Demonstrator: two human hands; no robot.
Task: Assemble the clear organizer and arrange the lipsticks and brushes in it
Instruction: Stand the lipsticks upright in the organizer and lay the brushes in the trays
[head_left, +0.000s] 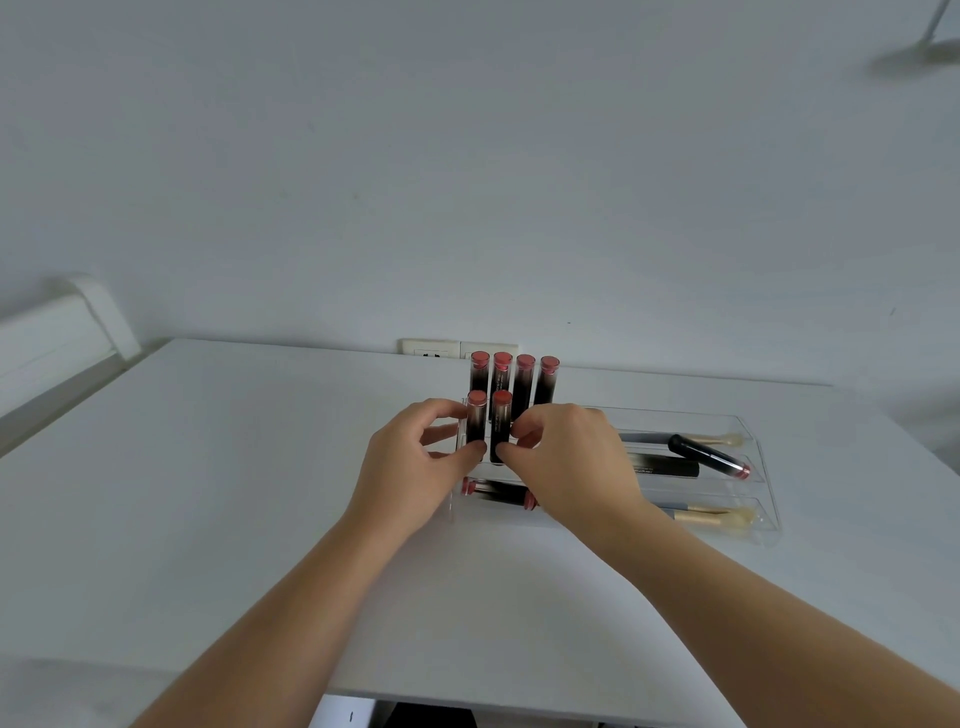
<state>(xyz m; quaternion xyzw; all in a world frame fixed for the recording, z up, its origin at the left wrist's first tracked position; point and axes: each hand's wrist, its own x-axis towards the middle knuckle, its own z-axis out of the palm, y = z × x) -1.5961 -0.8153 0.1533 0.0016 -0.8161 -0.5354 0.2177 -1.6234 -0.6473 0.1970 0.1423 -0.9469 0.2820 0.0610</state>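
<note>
A clear organizer (753, 499) stands on the white table. Its left stepped rack holds several upright dark lipsticks with pink caps (514, 376) in the back row. In the middle row, my left hand (415, 462) pinches one upright lipstick (476, 421) and my right hand (566, 462) pinches the one beside it (502, 423). Another lipstick (501, 493) lies flat in the front of the rack. The right tray part holds a loose lipstick (709, 456), a dark tube (665, 465) and two brushes (714, 517), one at the back (711, 440).
The white table (260, 493) runs to a wall with a socket plate (441, 349) just behind the rack. A white chair or bench edge (62, 332) sits at the far left. The table's near edge is close below my forearms.
</note>
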